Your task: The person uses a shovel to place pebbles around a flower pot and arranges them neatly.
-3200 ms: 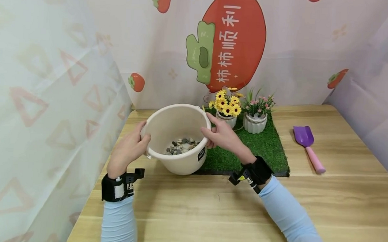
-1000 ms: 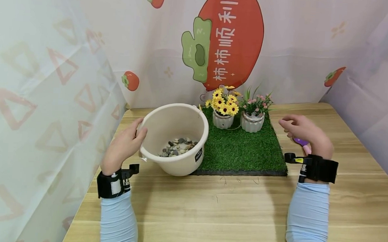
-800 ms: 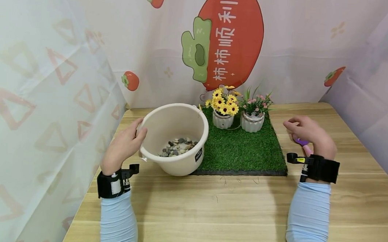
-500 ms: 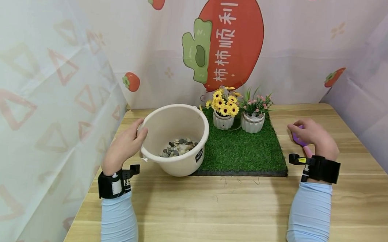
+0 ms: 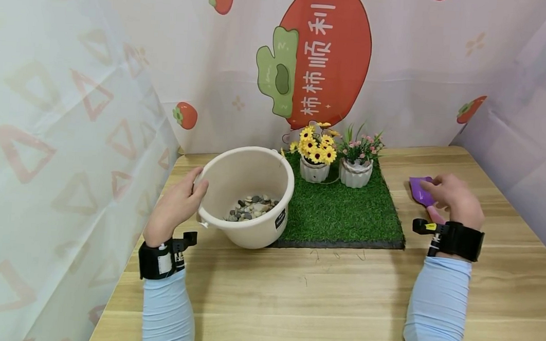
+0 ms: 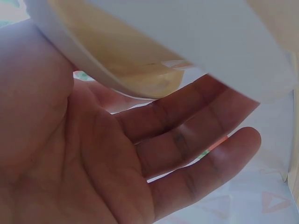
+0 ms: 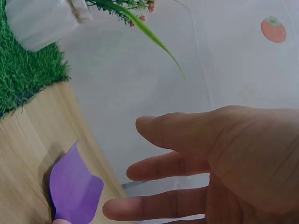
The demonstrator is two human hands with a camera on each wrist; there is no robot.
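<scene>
On the wooden table (image 5: 322, 291), right of the grass mat (image 5: 345, 215): purple scoop (image 5: 419, 189) with pink handle (image 5: 435, 215), lying flat. Long axis running from blade, far and slightly left, to handle, near and slightly right, toward the person. Blade exposed ahead of the knuckles; handle mostly hidden beneath the right hand (image 5: 454, 200).

Right hand directly over the handle, palm down, fingers extended and spread, nothing gripped. Right wrist view: fingers (image 7: 163, 170) straight and apart, scoop blade (image 7: 74, 191) below and forward of the fingertips, a gap visible between skin and plastic. Contact with the handle not confirmable from either view. Scoop thus below the palm and ahead of it, blade pointing away from the wrist. Right hand the nearer by far; left hand well apart, across the mat.

Left hand (image 5: 176, 206) at the near-left rim of the cream bucket (image 5: 246, 195), thumb over the lip. Left wrist view: fingers (image 6: 187, 149) straight and relaxed under the bucket rim (image 6: 154, 60), supporting rather than clasping. Bucket upright, just beside the mat's left edge, a shallow layer of pebbles (image 5: 250, 206) at the bottom.

At the mat's far edge: pot of yellow flowers (image 5: 316, 155) and pot of pink flowers (image 5: 357, 162), side by side, clear of both hands. Behind: printed curtain with red persimmon (image 5: 325, 55).
</scene>
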